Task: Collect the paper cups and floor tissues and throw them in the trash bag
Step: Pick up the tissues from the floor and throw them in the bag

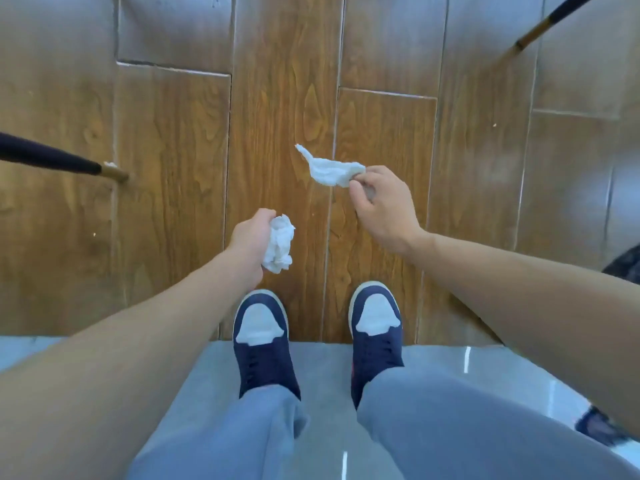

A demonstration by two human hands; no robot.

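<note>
My left hand [251,240] is closed around a crumpled white tissue [280,249], held above the wooden floor in front of my left shoe. My right hand [382,206] pinches one end of a second white tissue [329,169]; the tissue stretches out to the left, its far tip pointed. I cannot tell whether it still touches the floor. No paper cups and no trash bag are in view.
Wood-pattern floor planks [173,168] fill the upper view, and grey glossy tile [322,368] lies under my navy shoes [263,337]. A dark furniture leg with a brass tip [110,172] is at left, another [540,29] at top right. A small white scrap [110,164] lies by the left leg.
</note>
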